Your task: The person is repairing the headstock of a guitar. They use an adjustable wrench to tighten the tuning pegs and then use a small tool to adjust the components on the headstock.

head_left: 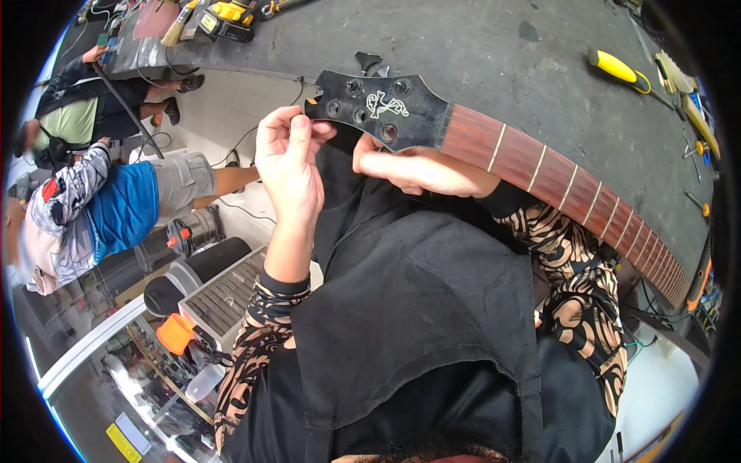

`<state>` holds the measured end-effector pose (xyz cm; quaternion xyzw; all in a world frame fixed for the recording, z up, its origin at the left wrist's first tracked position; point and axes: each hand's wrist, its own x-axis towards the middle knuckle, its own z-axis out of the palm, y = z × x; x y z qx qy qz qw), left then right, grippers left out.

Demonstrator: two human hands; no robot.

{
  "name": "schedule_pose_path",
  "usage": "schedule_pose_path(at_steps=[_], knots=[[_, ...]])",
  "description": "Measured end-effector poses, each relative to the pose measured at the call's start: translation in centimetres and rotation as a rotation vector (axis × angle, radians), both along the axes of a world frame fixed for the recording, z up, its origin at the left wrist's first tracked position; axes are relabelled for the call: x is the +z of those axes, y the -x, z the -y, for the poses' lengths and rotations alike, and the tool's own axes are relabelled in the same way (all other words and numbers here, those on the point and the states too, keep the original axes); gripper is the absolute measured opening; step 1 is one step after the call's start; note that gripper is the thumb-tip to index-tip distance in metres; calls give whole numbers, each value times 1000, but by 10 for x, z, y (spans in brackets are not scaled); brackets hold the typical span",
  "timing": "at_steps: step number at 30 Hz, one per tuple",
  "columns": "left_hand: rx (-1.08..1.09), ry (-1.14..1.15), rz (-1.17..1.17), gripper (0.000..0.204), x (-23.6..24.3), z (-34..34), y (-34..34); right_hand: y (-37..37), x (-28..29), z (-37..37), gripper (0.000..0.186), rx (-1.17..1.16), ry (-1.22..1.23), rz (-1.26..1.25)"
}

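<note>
- A guitar neck lies slantwise across the view, its black headstock jutting past the edge of a dark table toward the person.
- The left hand is raised at the headstock's near tip, thumb and fingers pinched together right against its edge; whether a small part sits in that grip cannot be told.
- The right hand reaches under the headstock from below, fingers curled against its underside; how firmly the grip closes there is hidden.
- The reddish fretboard with pale fret lines runs off to the right along the table's edge.
- A black apron covers the person's front, with patterned sleeves on both arms.
- A yellow-handled tool lies far off on the table to the right.
- Another person in a blue shirt sits at the left, well apart.
</note>
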<state>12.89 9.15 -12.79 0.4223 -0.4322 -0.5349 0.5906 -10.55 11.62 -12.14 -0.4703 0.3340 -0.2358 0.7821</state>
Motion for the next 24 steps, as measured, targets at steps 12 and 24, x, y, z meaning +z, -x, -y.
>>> schedule_pose_path(at_steps=[12,24], knots=[[-32,130,63,21,2,37,32,-7,0,3,45,-304,-137,298],[-363,386,198,20,14,6,23,-5,25,-23,31,-416,8,152]])
